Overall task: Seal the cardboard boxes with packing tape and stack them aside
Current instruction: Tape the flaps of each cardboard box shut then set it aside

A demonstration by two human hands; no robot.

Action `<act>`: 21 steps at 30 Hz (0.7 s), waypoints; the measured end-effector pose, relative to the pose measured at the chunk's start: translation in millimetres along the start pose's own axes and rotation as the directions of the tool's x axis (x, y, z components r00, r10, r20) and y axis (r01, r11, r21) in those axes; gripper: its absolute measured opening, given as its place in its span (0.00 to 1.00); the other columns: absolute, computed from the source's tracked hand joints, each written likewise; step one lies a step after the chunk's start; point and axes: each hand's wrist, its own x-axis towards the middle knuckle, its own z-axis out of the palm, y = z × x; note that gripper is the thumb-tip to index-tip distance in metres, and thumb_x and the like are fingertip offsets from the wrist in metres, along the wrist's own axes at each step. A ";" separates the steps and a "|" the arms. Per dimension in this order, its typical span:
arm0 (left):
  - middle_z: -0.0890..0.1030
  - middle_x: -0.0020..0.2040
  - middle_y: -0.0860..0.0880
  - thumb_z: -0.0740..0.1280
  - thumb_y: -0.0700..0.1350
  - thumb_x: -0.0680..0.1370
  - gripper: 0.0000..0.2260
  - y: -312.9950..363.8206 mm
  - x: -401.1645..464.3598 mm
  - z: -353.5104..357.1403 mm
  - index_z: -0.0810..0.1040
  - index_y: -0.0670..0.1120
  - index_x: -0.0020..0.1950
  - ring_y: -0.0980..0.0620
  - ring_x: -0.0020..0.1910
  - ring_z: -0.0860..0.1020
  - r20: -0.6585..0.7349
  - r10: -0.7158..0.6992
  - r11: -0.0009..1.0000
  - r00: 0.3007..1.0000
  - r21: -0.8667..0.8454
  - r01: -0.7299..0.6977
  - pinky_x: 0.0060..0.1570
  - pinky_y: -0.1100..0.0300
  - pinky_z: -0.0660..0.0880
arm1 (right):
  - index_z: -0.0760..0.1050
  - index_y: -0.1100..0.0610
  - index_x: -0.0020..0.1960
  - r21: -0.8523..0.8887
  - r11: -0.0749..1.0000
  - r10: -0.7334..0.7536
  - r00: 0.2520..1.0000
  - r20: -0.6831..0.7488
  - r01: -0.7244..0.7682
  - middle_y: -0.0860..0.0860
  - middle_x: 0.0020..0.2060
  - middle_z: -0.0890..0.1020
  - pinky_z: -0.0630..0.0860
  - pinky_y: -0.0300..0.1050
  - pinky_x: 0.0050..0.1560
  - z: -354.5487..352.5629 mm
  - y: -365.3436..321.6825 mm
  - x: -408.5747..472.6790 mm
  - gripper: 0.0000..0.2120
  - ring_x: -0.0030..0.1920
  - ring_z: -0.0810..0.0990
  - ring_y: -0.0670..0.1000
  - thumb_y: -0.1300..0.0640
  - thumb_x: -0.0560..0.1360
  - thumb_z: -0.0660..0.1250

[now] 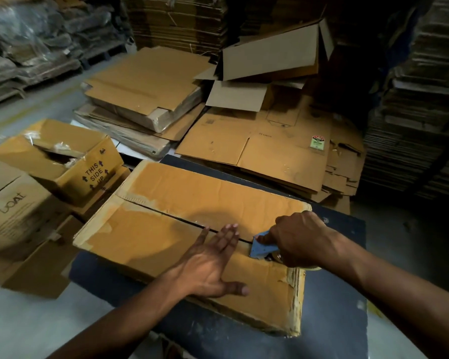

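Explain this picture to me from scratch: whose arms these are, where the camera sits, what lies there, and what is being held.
There is no machine here. A person wears a camera on the head, so you look down at their own two arms. The left hand lies flat on a closed cardboard box, pressing its flaps down. The right hand has its grip on a blue tape dispenser at the box's centre seam. The box rests on a dark board. Flattened cartons and other boxes lie around.

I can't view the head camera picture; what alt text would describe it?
A person's right hand grips a blue tape dispenser on the centre seam of a closed cardboard box, while the left hand presses flat on the flap. Flattened cartons lie beyond.
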 end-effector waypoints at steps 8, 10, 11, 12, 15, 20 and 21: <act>0.45 0.85 0.49 0.46 0.81 0.73 0.50 -17.9 -29.7 -8.0 0.50 0.49 0.85 0.50 0.84 0.48 -0.074 -0.080 0.996 0.994 0.024 0.082 0.82 0.47 0.43 | 0.65 0.37 0.78 0.017 1.000 -0.005 1.000 -0.029 0.005 0.50 0.53 0.79 0.74 0.47 0.43 -0.2 1.7 -4.6 0.25 0.49 0.80 0.54 0.42 0.81 0.62; 0.55 0.85 0.46 0.45 0.83 0.70 0.53 2.6 -20.0 -15.5 0.57 0.48 0.84 0.47 0.83 0.54 -0.149 -0.104 0.993 0.983 0.039 0.111 0.81 0.41 0.47 | 0.67 0.39 0.77 0.010 1.000 0.005 0.999 -0.031 -0.005 0.50 0.52 0.80 0.75 0.48 0.44 -0.8 -1.5 -3.6 0.24 0.49 0.81 0.54 0.42 0.81 0.63; 0.55 0.84 0.45 0.46 0.83 0.71 0.53 14.4 -13.8 -17.4 0.56 0.48 0.84 0.47 0.83 0.54 -0.168 -0.082 0.996 0.982 0.028 0.088 0.81 0.41 0.47 | 0.69 0.39 0.75 0.012 1.000 0.013 1.000 -0.025 -0.013 0.50 0.51 0.80 0.75 0.48 0.44 -0.9 -2.2 -2.8 0.22 0.48 0.81 0.54 0.42 0.81 0.63; 0.52 0.85 0.46 0.47 0.83 0.71 0.53 25.8 -7.4 -16.5 0.52 0.48 0.85 0.47 0.83 0.51 -0.161 -0.053 0.999 0.986 -0.002 0.053 0.81 0.42 0.46 | 0.71 0.41 0.74 0.004 1.000 0.020 1.000 -0.016 -0.020 0.50 0.50 0.81 0.75 0.48 0.43 -1.2 -2.6 -1.9 0.21 0.47 0.81 0.53 0.42 0.81 0.63; 0.35 0.84 0.48 0.50 0.83 0.71 0.56 46.3 8.3 -10.0 0.36 0.47 0.84 0.51 0.83 0.40 -0.066 -0.028 0.996 0.997 -0.089 0.022 0.81 0.45 0.41 | 0.75 0.43 0.70 -0.015 0.999 0.053 0.998 0.046 -0.052 0.49 0.48 0.81 0.73 0.48 0.40 -5.9 -3.5 -0.1 0.18 0.44 0.80 0.53 0.43 0.81 0.64; 0.32 0.83 0.49 0.48 0.82 0.73 0.53 44.2 10.4 1.4 0.36 0.49 0.84 0.53 0.83 0.36 -0.055 -0.014 0.999 0.998 -0.042 0.012 0.81 0.46 0.39 | 0.77 0.50 0.65 -0.017 0.999 0.031 0.983 0.180 -0.028 0.47 0.43 0.80 0.79 0.49 0.43 -23.9 0.5 -3.5 0.15 0.40 0.78 0.49 0.48 0.81 0.67; 0.32 0.83 0.49 0.47 0.83 0.72 0.53 43.5 11.2 2.1 0.37 0.48 0.84 0.53 0.83 0.37 -0.057 -0.018 0.999 0.998 -0.034 0.016 0.81 0.46 0.39 | 0.77 0.49 0.66 -0.016 0.999 0.030 0.982 0.188 -0.027 0.47 0.44 0.81 0.80 0.49 0.43 -24.7 5.2 -7.0 0.16 0.40 0.79 0.49 0.49 0.80 0.68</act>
